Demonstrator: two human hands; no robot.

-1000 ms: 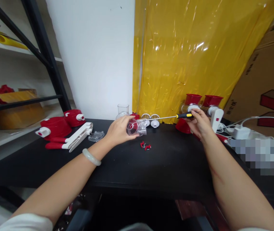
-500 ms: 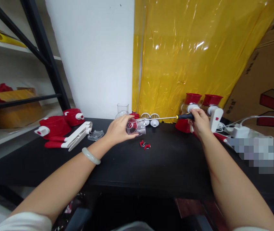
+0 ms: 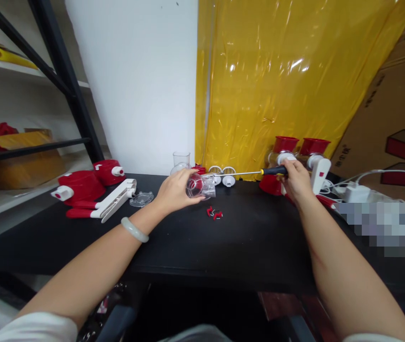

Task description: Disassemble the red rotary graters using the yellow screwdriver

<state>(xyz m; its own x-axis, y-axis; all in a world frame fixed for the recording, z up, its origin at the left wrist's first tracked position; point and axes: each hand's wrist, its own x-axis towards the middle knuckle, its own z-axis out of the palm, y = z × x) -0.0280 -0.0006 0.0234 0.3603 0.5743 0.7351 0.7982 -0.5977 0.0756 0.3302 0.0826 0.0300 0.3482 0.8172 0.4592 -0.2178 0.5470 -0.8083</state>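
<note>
My left hand [image 3: 175,191] is closed around a clear plastic housing [image 3: 208,186] with a red part showing inside, lifted over the black table. Level with it, my right hand [image 3: 296,180] grips the black and yellow handle of a long screwdriver [image 3: 241,174]. The shaft points left, and its tip meets the upper right side of the housing; the exact contact is too small to tell. Below the housing lie small red clips [image 3: 217,215] with screws beside them. White grater drums [image 3: 228,176] stand behind the screwdriver shaft.
At left are red bases [image 3: 81,186], white crank handles [image 3: 117,202] and a clear plastic piece [image 3: 141,199]. Assembled red and white graters [image 3: 316,147] stand behind my right hand. White cables and a charger [image 3: 357,194] lie at right. A black rack post [image 3: 56,61] rises at left.
Both hands hold nearly the same pose. The screwdriver's shaft and handle have shifted up very slightly, its tip still at the housing.
</note>
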